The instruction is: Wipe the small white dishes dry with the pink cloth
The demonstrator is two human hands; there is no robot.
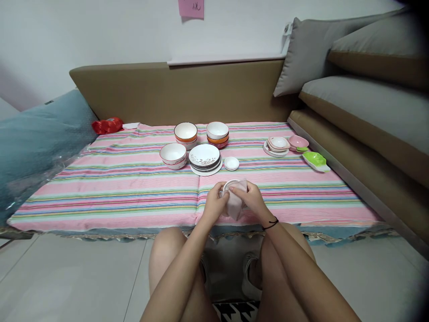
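Holding a white dish (229,183) over the near part of a striped sheet (134,197), with the left hand (215,197) clamped on its nine o'clock side and the right hand (251,197) at three o'clock, closed on a pale pink cloth (235,206) laid against the dish. Covering most of the dish with fingers and cloth, and letting one cloth corner hang toward six o'clock. Cannot tell any contact between dish and sheet. Wearing a dark band (271,222) at the right wrist.

Taking the dish as clock centre: facing small white bowls (231,162) nested at twelve, just beside a stack of plates (204,154) at eleven, topped by a patterned one. Seeing three groups of larger bowls past these: one (173,152) at ten, one (186,132) at eleven, one (217,131) a little short of twelve. Looking well apart toward one to two, meeting a pink-rimmed bowl (278,143) on white plates (275,154); at two, a pink dish (297,141) and a green dish (314,159). Spotting a red bundle (107,125) far off at ten.
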